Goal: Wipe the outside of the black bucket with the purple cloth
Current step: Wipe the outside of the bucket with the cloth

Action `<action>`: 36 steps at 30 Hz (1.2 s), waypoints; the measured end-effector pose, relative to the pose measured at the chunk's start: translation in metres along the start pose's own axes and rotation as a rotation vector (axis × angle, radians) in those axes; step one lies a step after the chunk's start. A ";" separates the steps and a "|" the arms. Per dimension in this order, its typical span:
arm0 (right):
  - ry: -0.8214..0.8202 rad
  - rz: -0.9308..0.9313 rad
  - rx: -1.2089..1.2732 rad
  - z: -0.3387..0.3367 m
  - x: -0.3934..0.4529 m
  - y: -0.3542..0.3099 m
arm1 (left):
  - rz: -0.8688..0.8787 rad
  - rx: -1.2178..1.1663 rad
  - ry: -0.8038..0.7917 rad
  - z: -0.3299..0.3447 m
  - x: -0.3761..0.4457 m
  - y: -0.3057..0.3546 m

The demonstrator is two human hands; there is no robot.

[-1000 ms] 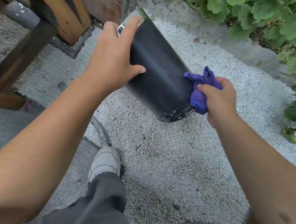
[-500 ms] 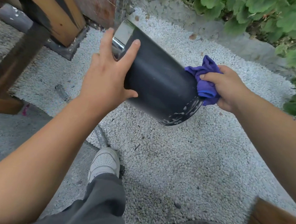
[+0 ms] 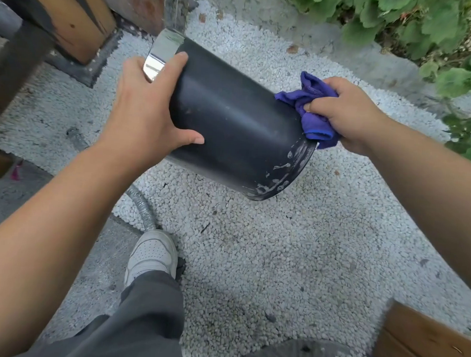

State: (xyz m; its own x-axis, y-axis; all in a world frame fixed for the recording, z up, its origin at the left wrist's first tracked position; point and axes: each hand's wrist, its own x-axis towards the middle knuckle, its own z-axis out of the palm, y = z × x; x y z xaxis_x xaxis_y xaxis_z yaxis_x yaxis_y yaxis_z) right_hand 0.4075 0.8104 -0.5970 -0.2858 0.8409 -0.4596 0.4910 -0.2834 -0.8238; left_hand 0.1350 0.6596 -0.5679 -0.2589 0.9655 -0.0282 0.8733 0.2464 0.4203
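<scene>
The left hand (image 3: 147, 113) clasps the tilted black bucket (image 3: 231, 123) near its shiny rim, off the gravel. It is matte, whitish-streaked at the base, where the right hand (image 3: 347, 113) pinches the bunched purple cloth (image 3: 312, 106) against it.

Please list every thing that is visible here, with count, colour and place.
bucket: 1, black with shiny rim band, tilted, held above the gravel
cloth: 1, purple, bunched against the bucket's base end
gravel: white, ground at centre
hose: 1, grey, on ground left of centre
plants: green, top right
wooden posts: brown, top left
plank: 1, brown, bottom right
shoe: 1, white, lower centre
left hand: grips the bucket
right hand: holds the cloth
</scene>
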 end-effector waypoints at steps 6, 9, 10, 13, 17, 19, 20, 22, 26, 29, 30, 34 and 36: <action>-0.042 -0.163 -0.486 -0.013 -0.014 0.002 | -0.012 0.166 0.007 0.001 0.004 0.010; 0.012 -0.295 -0.592 -0.005 -0.027 0.006 | -0.027 0.170 0.003 0.002 0.010 0.012; 0.045 -0.334 -0.606 -0.001 -0.031 0.008 | -0.030 0.164 0.004 0.002 0.011 0.012; 0.153 -0.380 -0.596 0.009 -0.042 0.014 | -0.025 0.136 -0.007 0.002 0.016 0.011; 0.235 -0.410 -0.591 0.022 -0.056 0.026 | -0.022 0.157 -0.010 0.000 0.018 0.015; 0.275 -0.429 -0.581 0.030 -0.064 0.035 | -0.010 0.162 -0.012 0.001 0.018 0.017; 0.304 -0.433 -0.565 0.035 -0.067 0.039 | -0.004 0.166 -0.012 0.001 0.020 0.018; 0.359 -0.438 -0.534 0.047 -0.073 0.049 | 0.006 0.181 -0.015 0.001 0.021 0.019; 0.393 -0.451 -0.668 0.077 -0.087 0.075 | 0.034 0.162 -0.004 0.004 0.026 0.020; 0.283 -0.419 -0.844 0.098 -0.093 0.098 | 0.042 0.110 -0.011 0.007 0.031 0.017; 0.239 -0.414 -0.887 0.104 -0.094 0.105 | 0.035 0.089 -0.013 0.007 0.035 0.015; 0.186 -0.440 -0.871 0.113 -0.092 0.125 | 0.030 0.055 -0.005 0.011 0.034 0.011; 0.204 -0.485 -0.850 0.111 -0.090 0.124 | 0.056 0.085 0.008 0.012 0.035 0.014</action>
State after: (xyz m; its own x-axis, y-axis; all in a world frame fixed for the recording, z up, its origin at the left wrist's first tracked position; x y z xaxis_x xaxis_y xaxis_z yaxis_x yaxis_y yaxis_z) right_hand 0.4026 0.6479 -0.6951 -0.5039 0.8637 -0.0049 0.8067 0.4686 -0.3599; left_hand 0.1429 0.6978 -0.5736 -0.2118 0.9773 0.0007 0.9182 0.1988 0.3427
